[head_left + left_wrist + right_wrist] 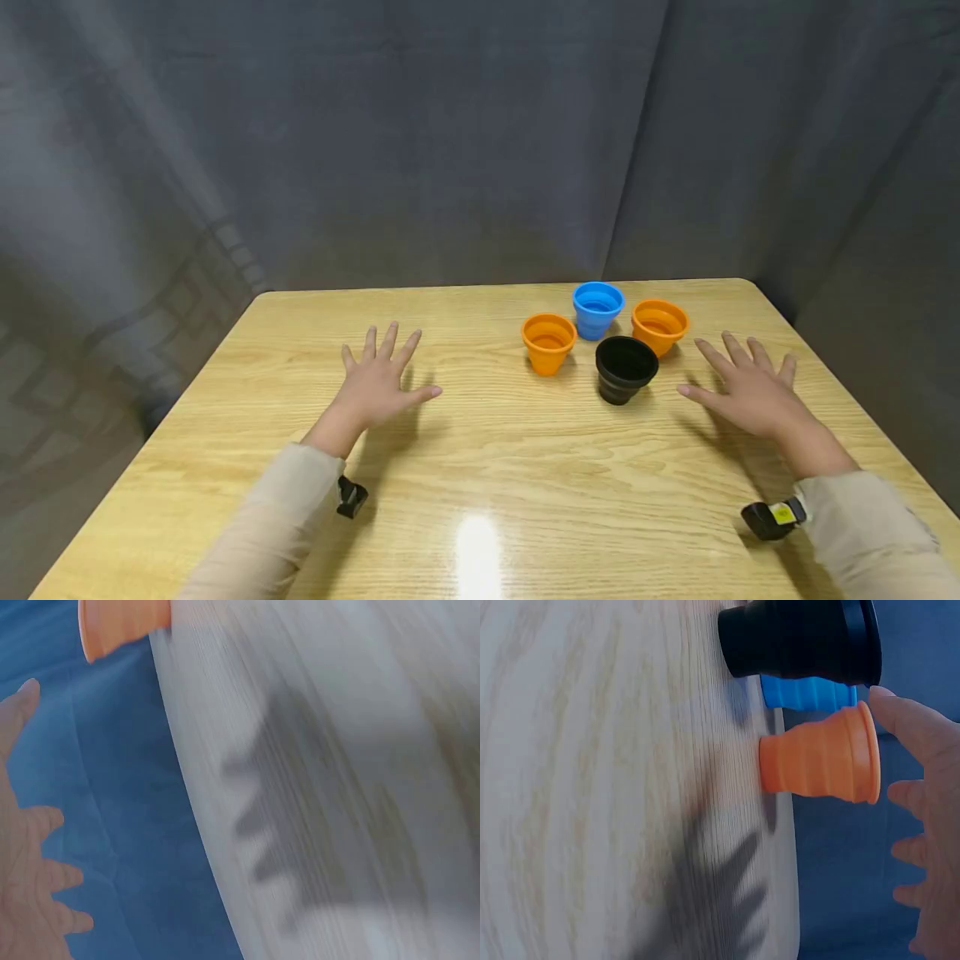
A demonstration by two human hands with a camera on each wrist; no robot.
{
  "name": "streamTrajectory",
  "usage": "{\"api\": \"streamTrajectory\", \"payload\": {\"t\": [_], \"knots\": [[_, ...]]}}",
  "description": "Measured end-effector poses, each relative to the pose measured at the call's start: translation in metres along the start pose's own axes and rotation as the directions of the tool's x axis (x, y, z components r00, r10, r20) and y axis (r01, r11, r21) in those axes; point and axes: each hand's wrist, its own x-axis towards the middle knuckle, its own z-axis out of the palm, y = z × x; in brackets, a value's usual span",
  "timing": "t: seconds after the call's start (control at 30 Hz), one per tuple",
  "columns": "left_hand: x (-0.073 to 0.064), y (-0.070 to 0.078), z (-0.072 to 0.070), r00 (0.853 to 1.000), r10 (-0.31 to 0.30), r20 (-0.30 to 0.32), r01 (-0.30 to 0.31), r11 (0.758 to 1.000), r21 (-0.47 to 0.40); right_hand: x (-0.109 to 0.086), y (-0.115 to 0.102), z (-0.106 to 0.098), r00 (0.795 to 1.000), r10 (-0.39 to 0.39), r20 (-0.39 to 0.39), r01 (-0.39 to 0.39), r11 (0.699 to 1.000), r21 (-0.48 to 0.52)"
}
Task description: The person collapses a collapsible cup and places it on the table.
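Both hands hover over a wooden table with fingers spread and nothing held. My left hand is over the left half, its shadow falling on the tabletop. On the right, my right hand is nearest to a black cup and an orange cup. A second orange cup and a blue cup stand close by in the same group, all upright with ridged sides. In the right wrist view the thumb overlaps the area beside the black cup's rim and the orange cup.
The light wooden table has its far edge against a dark grey curtain, which also hangs along both sides. Black wrist cameras are strapped at the left cuff and the right cuff.
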Motion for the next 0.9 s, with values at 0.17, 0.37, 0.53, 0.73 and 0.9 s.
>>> {"api": "streamTrajectory", "payload": {"t": [0.17, 0.37, 0.53, 0.73, 0.9], "knots": [[0.008, 0.016, 0.004, 0.999, 0.043, -0.004, -0.043, 0.999, 0.025, 0.003, -0.007, 0.000, 1.000, -0.013, 0.001, 0.013, 1.000, 0.003], [0.019, 0.036, 0.007, 0.997, 0.082, -0.011, -0.082, 0.996, 0.025, 0.005, -0.015, -0.001, 1.000, -0.029, 0.007, 0.029, 0.999, 0.021], [0.025, 0.048, 0.010, 0.993, 0.114, -0.018, -0.114, 0.993, 0.005, 0.007, -0.018, 0.001, 0.999, -0.037, 0.006, 0.037, 0.999, 0.028], [0.029, 0.060, 0.015, 0.989, 0.147, -0.018, -0.146, 0.989, 0.014, 0.008, -0.020, 0.005, 0.999, -0.053, -0.005, 0.053, 0.998, 0.036], [0.033, 0.071, 0.016, 0.981, 0.191, -0.019, -0.191, 0.982, -0.001, 0.010, -0.022, 0.008, 0.997, -0.080, -0.022, 0.081, 0.996, 0.035]]}}
